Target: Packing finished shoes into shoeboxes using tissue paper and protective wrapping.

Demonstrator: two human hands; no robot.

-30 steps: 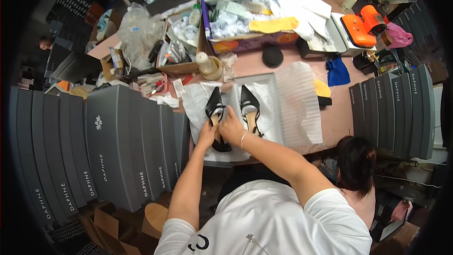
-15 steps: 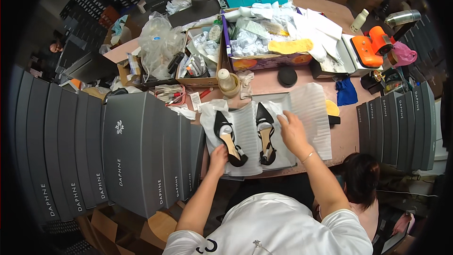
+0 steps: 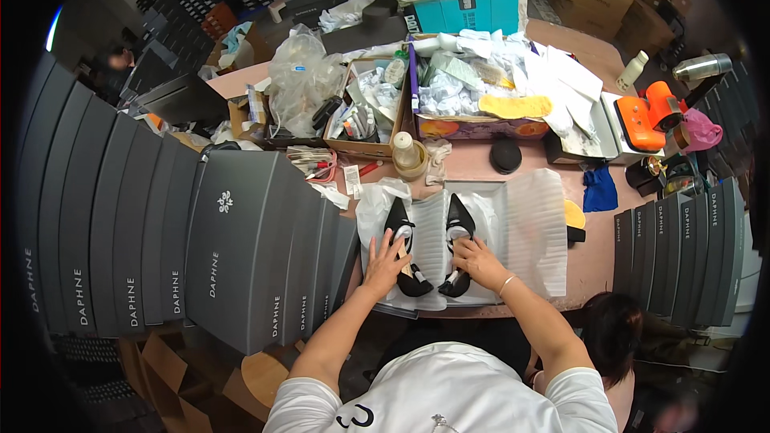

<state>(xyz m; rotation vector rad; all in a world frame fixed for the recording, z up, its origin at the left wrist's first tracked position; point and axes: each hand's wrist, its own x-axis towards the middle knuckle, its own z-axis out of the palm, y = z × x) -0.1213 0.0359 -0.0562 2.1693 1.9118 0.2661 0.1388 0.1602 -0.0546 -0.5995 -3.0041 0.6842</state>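
Two black pointed slingback shoes lie side by side, toes away from me, on white wrapping paper point(image 3: 533, 236) spread over an open grey shoebox point(image 3: 491, 189). My left hand point(image 3: 387, 266) rests on the middle of the left shoe point(image 3: 396, 213), its fingers spread apart. Over the right shoe point(image 3: 458, 213), my right hand point(image 3: 480, 265) has its fingers curled in at the strap and insole. That hand partly covers the shoe's middle. White stuffing shows inside both shoes.
Grey shoeboxes point(image 3: 249, 256) stand in a row at left, and more shoeboxes point(image 3: 682, 252) at right. Behind lie a carton of crumpled paper point(image 3: 481, 127), a bottle in a tape roll point(image 3: 407, 156), a round black tin point(image 3: 505, 155) and a blue cloth point(image 3: 600, 189). Another person point(image 3: 613, 333) is close by at right.
My right hand has come down and left from beside the right shoe onto it. My left hand has shifted from the left shoe's outer edge onto its middle. Both shoes' heel ends now angle closer together.
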